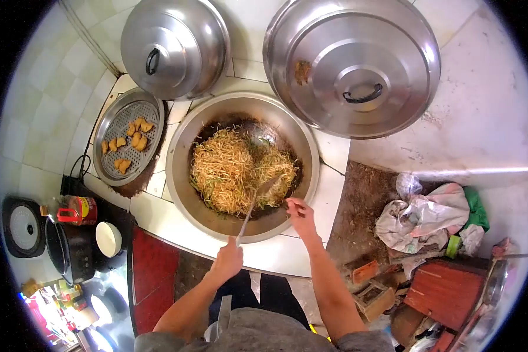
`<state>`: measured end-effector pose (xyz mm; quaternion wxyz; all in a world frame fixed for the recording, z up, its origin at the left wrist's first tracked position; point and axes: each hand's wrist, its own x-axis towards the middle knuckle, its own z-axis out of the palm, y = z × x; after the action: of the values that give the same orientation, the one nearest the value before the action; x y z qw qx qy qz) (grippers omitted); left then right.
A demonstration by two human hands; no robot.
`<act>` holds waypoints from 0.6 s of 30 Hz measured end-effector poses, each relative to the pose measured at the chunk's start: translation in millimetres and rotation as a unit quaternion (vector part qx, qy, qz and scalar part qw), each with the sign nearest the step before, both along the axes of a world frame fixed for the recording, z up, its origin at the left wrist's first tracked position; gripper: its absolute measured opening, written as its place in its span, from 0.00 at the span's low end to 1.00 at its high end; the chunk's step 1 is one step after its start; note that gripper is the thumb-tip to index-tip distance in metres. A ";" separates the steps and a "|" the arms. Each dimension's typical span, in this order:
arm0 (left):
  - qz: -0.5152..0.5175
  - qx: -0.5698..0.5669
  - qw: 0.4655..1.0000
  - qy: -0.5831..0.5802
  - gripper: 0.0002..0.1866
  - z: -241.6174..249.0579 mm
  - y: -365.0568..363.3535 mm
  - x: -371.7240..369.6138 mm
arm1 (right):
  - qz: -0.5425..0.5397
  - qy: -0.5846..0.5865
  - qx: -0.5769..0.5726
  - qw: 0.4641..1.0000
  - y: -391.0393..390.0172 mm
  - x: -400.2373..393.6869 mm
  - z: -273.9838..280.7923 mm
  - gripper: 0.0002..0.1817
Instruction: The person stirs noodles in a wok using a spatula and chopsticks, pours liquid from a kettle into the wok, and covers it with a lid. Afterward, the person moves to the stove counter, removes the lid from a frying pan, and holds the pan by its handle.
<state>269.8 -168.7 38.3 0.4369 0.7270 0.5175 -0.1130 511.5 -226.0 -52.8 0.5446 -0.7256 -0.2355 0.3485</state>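
My left hand (pixel 227 259) is wrapped round the handle of a metal spatula (pixel 251 210), just outside the near rim of a large wok (pixel 182 193). The spatula's blade rests among the noodles (pixel 222 167), which are mixed with bits of green and heaped mostly on the wok's left side. A smaller portion (pixel 280 167) lies to the right, under the blade. At the wok's right front rim, my right hand (pixel 300 215) has its fingers drawn together in a pinch. Whatever they hold, if anything, is too small to make out.
Two big metal lids (pixel 173 53) (pixel 358 64) lean behind the wok. A perforated tray (pixel 102 161) with several fried pieces sits at left, near a rice cooker (pixel 70 252), a red-lidded jar (pixel 87 210) and a white bowl (pixel 108 239). Plastic bags (pixel 422 214) and wood are piled at right.
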 end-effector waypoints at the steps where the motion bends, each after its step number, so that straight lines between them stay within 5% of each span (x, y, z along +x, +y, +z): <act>1: -0.004 0.002 1.000 0.025 0.14 10.3 -0.8 -7.2 | -0.002 -0.010 0.011 1.000 0.1 4.1 9.7 0.09; 7: -0.116 0.014 0.983 0.141 0.11 38.8 -5.0 -32.7 | 0.107 -0.046 0.027 0.993 -17.8 11.3 15.4 0.07; 18: -0.095 0.124 0.985 0.077 0.08 5.8 56.4 43.1 | -0.070 -0.047 0.095 0.992 31.9 48.7 13.9 0.12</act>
<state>312.9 -112.3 44.1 0.2897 0.8106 0.4878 -0.1450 560.2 -194.0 -38.9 0.6226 -0.7009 -0.2409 0.2511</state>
